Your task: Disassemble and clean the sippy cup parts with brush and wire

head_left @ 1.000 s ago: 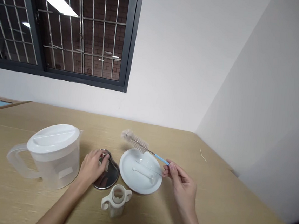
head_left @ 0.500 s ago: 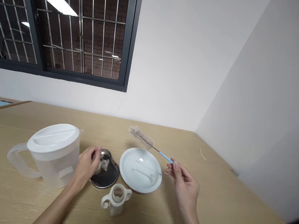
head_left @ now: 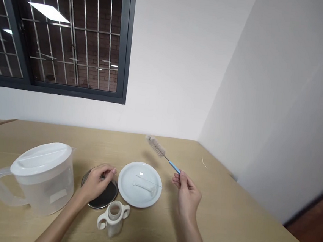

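Observation:
My right hand (head_left: 186, 193) pinches the blue handle of a bottle brush (head_left: 161, 153), whose bristled end points up and away, lifted above the table. My left hand (head_left: 96, 183) rests curled over a small steel dish (head_left: 105, 199); what its fingers hold is hidden. Between my hands lies a white plate (head_left: 126, 190) with a thin straw brush (head_left: 145, 186) on it. A small two-handled bottle collar (head_left: 112, 217) stands just in front of the steel dish.
A clear plastic pitcher (head_left: 34, 179) with a white lid stands at the left on the wooden table (head_left: 239, 227). Two white walls meet at the corner behind the table. A barred window fills the upper left. The table's right edge runs diagonally.
The view has shifted right. My right hand lifted the brush off the plate and moved it back and to the right. My left hand stays curled over the steel dish.

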Demonstrator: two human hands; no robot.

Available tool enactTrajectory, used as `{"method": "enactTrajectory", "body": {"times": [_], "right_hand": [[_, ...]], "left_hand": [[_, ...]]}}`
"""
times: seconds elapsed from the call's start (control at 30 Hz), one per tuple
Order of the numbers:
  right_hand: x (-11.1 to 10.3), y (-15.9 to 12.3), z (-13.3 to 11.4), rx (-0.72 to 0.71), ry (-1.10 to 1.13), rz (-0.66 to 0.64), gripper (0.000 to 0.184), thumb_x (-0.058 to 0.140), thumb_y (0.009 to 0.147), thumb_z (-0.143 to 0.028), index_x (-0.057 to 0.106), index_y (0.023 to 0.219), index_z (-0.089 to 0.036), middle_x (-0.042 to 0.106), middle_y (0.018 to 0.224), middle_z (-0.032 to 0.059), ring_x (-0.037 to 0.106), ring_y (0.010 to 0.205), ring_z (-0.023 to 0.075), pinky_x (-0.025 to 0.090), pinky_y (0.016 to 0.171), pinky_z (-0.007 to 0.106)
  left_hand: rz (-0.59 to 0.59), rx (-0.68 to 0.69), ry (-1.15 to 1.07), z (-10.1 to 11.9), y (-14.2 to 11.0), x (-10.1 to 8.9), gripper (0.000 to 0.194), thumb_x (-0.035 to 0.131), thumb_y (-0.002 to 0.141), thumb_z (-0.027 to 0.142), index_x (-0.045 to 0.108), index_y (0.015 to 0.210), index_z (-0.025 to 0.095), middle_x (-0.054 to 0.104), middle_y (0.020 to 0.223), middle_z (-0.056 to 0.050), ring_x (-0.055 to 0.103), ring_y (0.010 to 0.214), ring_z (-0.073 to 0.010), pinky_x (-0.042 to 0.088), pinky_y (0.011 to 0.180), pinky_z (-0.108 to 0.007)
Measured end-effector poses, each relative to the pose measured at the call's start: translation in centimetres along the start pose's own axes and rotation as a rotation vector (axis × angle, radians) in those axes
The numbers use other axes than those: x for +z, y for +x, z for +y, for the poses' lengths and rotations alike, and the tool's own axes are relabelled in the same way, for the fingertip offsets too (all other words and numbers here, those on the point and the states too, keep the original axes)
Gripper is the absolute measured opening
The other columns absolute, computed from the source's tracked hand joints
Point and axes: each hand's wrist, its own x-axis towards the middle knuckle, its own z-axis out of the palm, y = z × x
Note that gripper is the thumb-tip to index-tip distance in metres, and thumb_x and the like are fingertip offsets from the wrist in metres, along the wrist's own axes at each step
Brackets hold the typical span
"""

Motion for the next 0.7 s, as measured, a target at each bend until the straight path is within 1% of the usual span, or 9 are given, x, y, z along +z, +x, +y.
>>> {"method": "enactTrajectory", "body": {"times": [0.07,0.23,0.3,0.37,0.43,0.5,0.63,0.67,0.7], "right_hand": [[-0.1,0.2,0.1,0.002,0.006,0.013,0.048,0.078,0.071,-0.051,0.073,0.093,-0.009,0.072,0.075,0.0063,0.065,0.062,0.0158,0.058,0.065,0.03],[-0.5,0.9,0.8,0.036,-0.024,0.029,0.055,0.077,0.069,-0.055,0.072,0.096,-0.008,0.074,0.079,0.0082,0.069,0.067,0.0188,0.06,0.069,0.032],[-0.7,1.3,1.6,0.057,-0.048,0.027,0.056,0.076,0.068,-0.056,0.072,0.097,-0.008,0.075,0.079,0.0085,0.071,0.069,0.0198,0.061,0.071,0.033],[-0.9,1.9,2.5,0.078,-0.085,0.025,0.057,0.076,0.067,-0.055,0.072,0.098,-0.007,0.075,0.079,0.0088,0.072,0.071,0.0212,0.06,0.073,0.034],[-1.2,2.3,3.3,0.095,-0.129,0.024,0.061,0.075,0.067,-0.055,0.072,0.101,-0.005,0.076,0.077,0.0092,0.073,0.073,0.0227,0.06,0.075,0.034],[-1.3,2.5,3.7,0.111,-0.178,0.018,0.064,0.074,0.067,-0.055,0.071,0.106,-0.003,0.076,0.077,0.0102,0.074,0.074,0.0245,0.059,0.075,0.035],[-1.4,2.1,3.0,0.129,-0.289,-0.009,0.063,0.072,0.07,-0.048,0.07,0.112,-0.002,0.077,0.075,0.013,0.075,0.079,0.0288,0.058,0.076,0.036],[-1.4,1.9,2.6,0.131,-0.318,-0.018,0.061,0.072,0.07,-0.046,0.07,0.113,-0.001,0.077,0.074,0.0136,0.075,0.08,0.0298,0.057,0.077,0.036],[-1.6,1.7,2.2,0.133,-0.347,-0.027,0.06,0.071,0.071,-0.044,0.071,0.113,-0.001,0.077,0.073,0.0141,0.075,0.081,0.0307,0.057,0.078,0.037]], "left_hand": [[-0.097,0.011,-0.027,1.8,1.0,0.1,0.028,0.05,0.094,0.038,0.069,0.081,0.021,0.066,0.074,-0.002,0.058,0.071,-0.0174,0.043,0.068,-0.026],[-0.312,-0.001,-0.061,6.0,3.0,0.2,0.032,0.049,0.093,0.043,0.073,0.088,0.022,0.073,0.092,-0.006,0.064,0.087,-0.0224,0.047,0.075,-0.029],[-0.356,-0.008,-0.038,7.1,3.4,0.1,0.034,0.047,0.094,0.044,0.072,0.09,0.021,0.074,0.095,-0.005,0.064,0.088,-0.0222,0.047,0.074,-0.028],[-0.371,-0.011,-0.022,7.7,3.4,-0.1,0.036,0.046,0.095,0.045,0.071,0.088,0.021,0.073,0.093,-0.004,0.064,0.087,-0.0211,0.048,0.075,-0.028],[-0.36,-0.022,-0.031,7.9,3.1,-0.6,0.037,0.047,0.095,0.046,0.071,0.085,0.02,0.073,0.09,-0.003,0.065,0.085,-0.0205,0.048,0.078,-0.028],[-0.301,-0.068,-0.066,7.5,2.2,-1.6,0.036,0.049,0.094,0.047,0.071,0.084,0.02,0.073,0.088,-0.003,0.065,0.085,-0.0206,0.048,0.08,-0.028],[-0.059,-0.2,-0.18,6.2,-0.8,-4.5,0.037,0.053,0.091,0.05,0.071,0.081,0.018,0.073,0.083,-0.005,0.065,0.081,-0.02,0.049,0.074,-0.026],[-0.008,-0.219,-0.195,5.9,-1.7,-5.2,0.038,0.054,0.091,0.051,0.07,0.08,0.018,0.072,0.08,-0.005,0.064,0.078,-0.0196,0.049,0.072,-0.026],[0.013,-0.233,-0.2,5.7,-2.5,-5.8,0.038,0.056,0.09,0.051,0.07,0.078,0.018,0.072,0.078,-0.005,0.063,0.076,-0.0193,0.049,0.071,-0.025]]}}
